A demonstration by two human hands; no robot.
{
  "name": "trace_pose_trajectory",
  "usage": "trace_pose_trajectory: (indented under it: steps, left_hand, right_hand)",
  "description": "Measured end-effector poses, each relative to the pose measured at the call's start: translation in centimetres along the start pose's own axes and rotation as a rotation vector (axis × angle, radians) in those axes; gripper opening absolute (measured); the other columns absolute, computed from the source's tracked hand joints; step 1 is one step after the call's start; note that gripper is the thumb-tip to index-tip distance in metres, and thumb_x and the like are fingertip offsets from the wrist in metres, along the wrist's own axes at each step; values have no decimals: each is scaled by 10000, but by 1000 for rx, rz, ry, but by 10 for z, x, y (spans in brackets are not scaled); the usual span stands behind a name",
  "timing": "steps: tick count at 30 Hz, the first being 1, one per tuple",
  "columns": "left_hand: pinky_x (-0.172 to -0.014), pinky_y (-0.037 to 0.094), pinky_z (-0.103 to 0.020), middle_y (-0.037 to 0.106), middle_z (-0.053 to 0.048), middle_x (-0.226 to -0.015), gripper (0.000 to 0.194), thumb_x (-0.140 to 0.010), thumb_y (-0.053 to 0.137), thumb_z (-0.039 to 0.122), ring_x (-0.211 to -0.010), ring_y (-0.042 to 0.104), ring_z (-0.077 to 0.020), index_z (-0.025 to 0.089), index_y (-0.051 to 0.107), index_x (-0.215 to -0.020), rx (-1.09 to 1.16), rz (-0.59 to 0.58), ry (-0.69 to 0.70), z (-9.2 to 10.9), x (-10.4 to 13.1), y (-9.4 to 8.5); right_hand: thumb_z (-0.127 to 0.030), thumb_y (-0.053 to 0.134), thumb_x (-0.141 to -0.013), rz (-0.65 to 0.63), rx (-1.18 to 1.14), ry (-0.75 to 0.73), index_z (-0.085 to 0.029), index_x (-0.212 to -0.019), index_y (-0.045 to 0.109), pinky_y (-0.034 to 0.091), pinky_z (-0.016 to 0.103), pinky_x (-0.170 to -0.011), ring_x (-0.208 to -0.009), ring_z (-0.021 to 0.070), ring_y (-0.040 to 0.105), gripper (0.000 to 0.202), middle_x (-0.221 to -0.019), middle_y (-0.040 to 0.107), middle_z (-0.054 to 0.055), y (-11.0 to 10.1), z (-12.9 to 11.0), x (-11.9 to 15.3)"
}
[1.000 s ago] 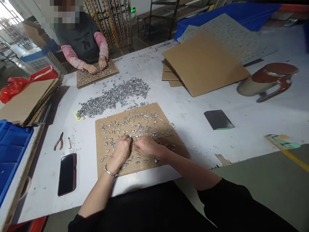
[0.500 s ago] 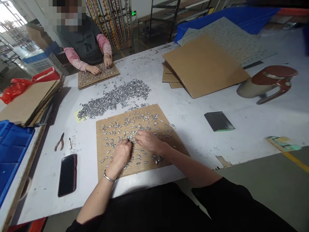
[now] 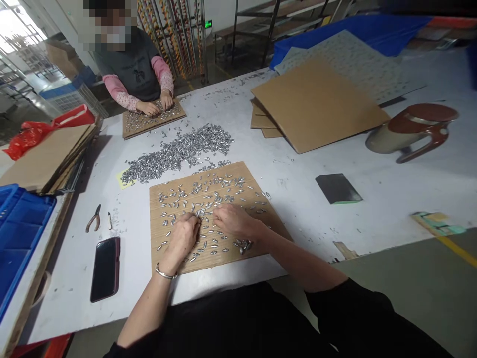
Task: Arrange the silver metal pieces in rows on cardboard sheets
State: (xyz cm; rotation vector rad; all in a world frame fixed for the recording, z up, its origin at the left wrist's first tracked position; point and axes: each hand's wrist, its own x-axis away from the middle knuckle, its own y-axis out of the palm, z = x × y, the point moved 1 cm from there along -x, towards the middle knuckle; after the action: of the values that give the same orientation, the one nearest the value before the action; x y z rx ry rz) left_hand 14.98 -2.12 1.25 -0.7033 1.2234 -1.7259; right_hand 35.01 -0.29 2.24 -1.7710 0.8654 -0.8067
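Observation:
Small silver spindle-shaped metal pieces lie spread over a corrugated cardboard sheet in front of me. My left hand rests low over the sheet's left half, fingers curled and pinched together near some pieces. A short way to its right, my right hand has thumb and fingers drawn together just above the board. Whatever either fingertip pinch holds is too small or hidden to make out. Beside my right wrist sits a little clump of silver pieces.
Beyond the sheet stretches a long heap of silver pieces. On the left are a phone, pliers and a blue bin. Cardboard sheets, a dark block and a jug stand right. Across the table, a person handles another board.
My left hand has shifted slightly left and my right hand slightly right, widening the gap between them. The whole view has moved a little.

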Motion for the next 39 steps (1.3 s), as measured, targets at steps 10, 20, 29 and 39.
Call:
trace_pose_trajectory:
  steps: [10,20,29,39]
  left_hand:
    - [-810,490,-306,665,-77,-903,209,-974,492,144,-870,631,-205,178,693,-929,-9,31,-79,-8,-1,-7]
    - [-826,478,-352,664,-116,-912,228,-983,479,160,-860,625,-234,147,679,-875,-176,-71,-70,12,-16,8]
    - [-796,507,-314,656,-70,-921,180,-955,522,180,-826,631,-200,184,701,-950,66,192,-192,-29,20,-25]
    - [-778,512,-325,642,-56,-855,196,-946,522,223,-822,632,-212,191,709,-897,79,228,-317,-45,60,-25]
  right_hand:
    - [-170,516,-943,-4,98,-27,-136,-973,757,454,304,-787,-925,247,688,244,-1011,748,154,10,-14,-17]
    - [-266,520,-1009,89,79,28,-153,-1022,732,424,302,-840,-980,225,657,240,-1080,719,122,2,1,-19]
    - [-232,461,-1018,96,20,24,-134,-968,733,403,285,-821,-939,209,649,294,-1029,726,135,0,-10,-19]
    - [-209,475,-958,-144,-2,-84,-165,-963,768,467,289,-781,-940,243,707,296,-1023,759,140,3,-78,-37]
